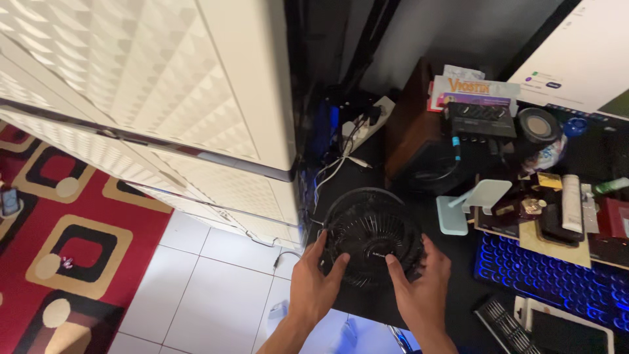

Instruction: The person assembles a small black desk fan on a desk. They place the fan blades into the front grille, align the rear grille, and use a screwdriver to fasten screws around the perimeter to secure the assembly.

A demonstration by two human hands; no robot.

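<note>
Gripping either side of its round grille, the small black fan [371, 231] is clamped between left hand [316, 282] and right hand [422, 288], held face-up at the dark desk [367, 305] edge, directly ahead, both hands equally near, keyboard [550, 278] to its right

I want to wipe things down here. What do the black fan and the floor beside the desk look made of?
The black fan, held by the left hand and right hand, looks like moulded plastic: thin radial grille ribs with a dull sheen, though coated wire is possible. The floor looks like glazed ceramic tile: white glossy squares with grout lines.
</note>
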